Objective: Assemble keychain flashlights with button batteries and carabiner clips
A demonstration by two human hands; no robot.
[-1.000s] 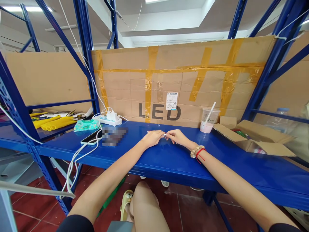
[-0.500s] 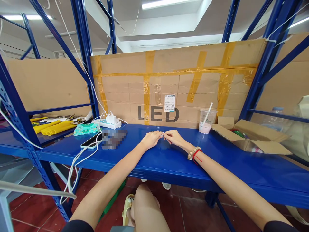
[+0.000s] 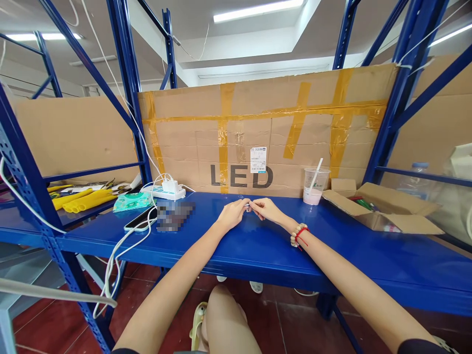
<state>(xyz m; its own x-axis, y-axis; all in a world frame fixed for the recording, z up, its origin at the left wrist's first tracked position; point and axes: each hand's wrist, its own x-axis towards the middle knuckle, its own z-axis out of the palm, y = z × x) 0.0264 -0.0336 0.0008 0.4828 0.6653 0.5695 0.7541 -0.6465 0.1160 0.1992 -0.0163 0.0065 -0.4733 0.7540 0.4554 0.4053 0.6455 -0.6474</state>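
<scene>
Above the blue shelf top (image 3: 273, 250), my left hand (image 3: 232, 215) and my right hand (image 3: 266, 209) meet fingertip to fingertip near the cardboard backing. Both have their fingers closed in a pinch. Between them shows a small, whitish or silvery thing (image 3: 248, 208), too tiny to name. Each hand seems to touch it, though the fingers hide most of it. Around my right wrist are a beaded bracelet (image 3: 296, 235) and a red string.
Left of my hands lie a phone (image 3: 139, 221), white cables, a green packet (image 3: 131, 201) and a white power strip (image 3: 169, 190). To the right stand a plastic cup (image 3: 315, 186) with a straw and an open cardboard box (image 3: 383, 209). Blue posts (image 3: 391, 113) frame the shelf.
The camera view has shifted slightly. My hands remain together at the same place, with the left fingers curled a little more around the small thing.
</scene>
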